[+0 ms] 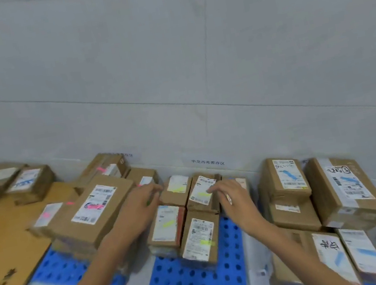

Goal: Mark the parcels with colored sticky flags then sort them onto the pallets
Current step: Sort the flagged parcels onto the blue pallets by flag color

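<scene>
Both bare hands reach over the middle blue pallet (193, 283), which lies at 6 o'clock in the view and carries a cluster of small cardboard parcels with yellow flags.

The left hand (143, 206) is flat and relaxed, its fingers (156, 188) straight, close together and aimed toward 1 o'clock. Their tips are at the left edge of a rear parcel (177, 190); blur hides whether they touch it. A green speck shows by the knuckles, too smeared to name.

The right hand (232, 196) comes in from 4 o'clock. Its forefinger is stretched toward 9 o'clock with the tip resting on the white label of the labelled parcel (201, 199), just beside the yellow flag (202, 194) stuck there. The other fingers are loosely bent. A small pale strip (228, 199) shows under them; I cannot tell whether it is pinched.

At 9 o'clock, bigger boxes (93, 208) with pink flags sit on a second blue pallet (61, 268), next to a cardboard sheet (4, 237). At 3 o'clock stand stacked boxes (343, 186) whose labels carry blue marks.
</scene>
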Demonstrator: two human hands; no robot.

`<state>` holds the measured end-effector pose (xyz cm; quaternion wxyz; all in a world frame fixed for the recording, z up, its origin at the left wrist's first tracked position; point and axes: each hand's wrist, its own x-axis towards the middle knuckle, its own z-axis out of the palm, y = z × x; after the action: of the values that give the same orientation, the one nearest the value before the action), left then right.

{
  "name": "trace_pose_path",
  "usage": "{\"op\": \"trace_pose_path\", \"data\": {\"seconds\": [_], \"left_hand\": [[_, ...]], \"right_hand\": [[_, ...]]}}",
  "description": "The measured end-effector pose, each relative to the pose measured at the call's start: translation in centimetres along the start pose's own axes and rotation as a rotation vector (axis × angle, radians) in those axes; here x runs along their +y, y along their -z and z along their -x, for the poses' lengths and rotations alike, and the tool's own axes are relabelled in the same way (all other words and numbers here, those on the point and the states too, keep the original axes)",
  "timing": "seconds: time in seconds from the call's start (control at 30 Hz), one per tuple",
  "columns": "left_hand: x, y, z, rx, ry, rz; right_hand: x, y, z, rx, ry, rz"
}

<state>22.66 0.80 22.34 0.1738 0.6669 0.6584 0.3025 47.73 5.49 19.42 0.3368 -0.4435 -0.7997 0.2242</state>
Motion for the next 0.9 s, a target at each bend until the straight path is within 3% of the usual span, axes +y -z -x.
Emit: {"op": "trace_pose_path", "data": {"seconds": [0.17, 0.3, 0.47, 0.6, 0.9], "left_hand": [[-9.4, 9.3, 3.9, 0.053, 0.062, -0.003], [-15.6, 16.5, 7.0, 0.109, 0.121, -0.031], [-22.4, 22.0, 11.8, 0.204, 0.231, -0.046], [-25.7, 24.7, 15.2, 0.283, 0.328, -0.085], [-31.0, 28.8, 21.2, 0.467, 0.514, -0.135]], "right_hand": [[-9.4, -8.8, -2.6, -0.117, 0.027, -0.073], [-18.0, -14.9, -7.0, -0.110, 0.036, -0.182], [-26.1, -22.3, -8.5, -0.205, 0.098, -0.335], [-29.0, -26.6, -8.5, -0.363, 0.105, -0.415], [-32.5, -31.6, -10.1, -0.450, 0.073, -0.455]]}}
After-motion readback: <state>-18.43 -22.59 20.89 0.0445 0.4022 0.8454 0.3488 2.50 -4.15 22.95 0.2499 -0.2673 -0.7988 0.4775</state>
